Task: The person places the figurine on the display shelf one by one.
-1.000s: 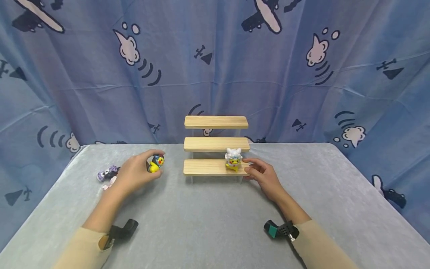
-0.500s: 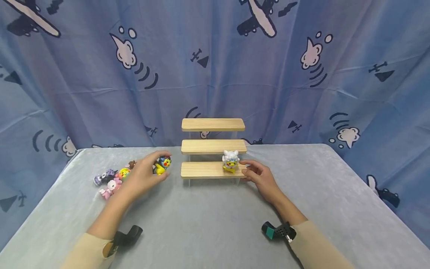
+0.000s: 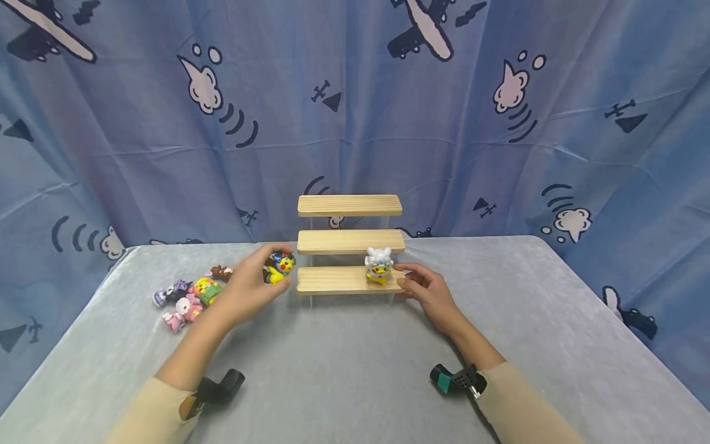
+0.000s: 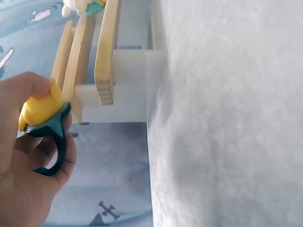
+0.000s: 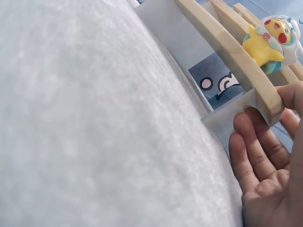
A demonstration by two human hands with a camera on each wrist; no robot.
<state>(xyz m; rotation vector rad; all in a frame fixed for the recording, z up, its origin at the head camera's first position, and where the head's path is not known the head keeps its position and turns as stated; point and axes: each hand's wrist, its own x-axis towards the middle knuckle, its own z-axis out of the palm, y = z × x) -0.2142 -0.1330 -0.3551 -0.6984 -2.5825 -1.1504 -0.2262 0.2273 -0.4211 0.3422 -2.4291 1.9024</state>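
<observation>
Blue curtain (image 3: 388, 148) hung beyond the left hand (image 3: 252, 287), pinching a likely light, rigid Pikachu figurine (image 3: 284, 266), best held mid-body; right hand (image 3: 431, 295) gripped tiered shelf (image 3: 333, 280)

- Held figurine (image 3: 283, 266): partly hidden by left hand (image 3: 251, 287), head view.
- White-hooded figurine (image 4: 77, 5): cut by top edge, left-wrist view.
- Right hand (image 5: 267, 177): cut by right edge, right-wrist view.

No text, label, brand or number can be read; the only signs are wordless pictures printed on the blue curtain (image 3: 277, 185): airplanes (image 3: 428, 29), outlined puffs (image 3: 205, 90) with small ovals, groups of curved dark strokes (image 3: 238, 124), and dark triangles (image 3: 333, 102) beside crossed bars
</observation>
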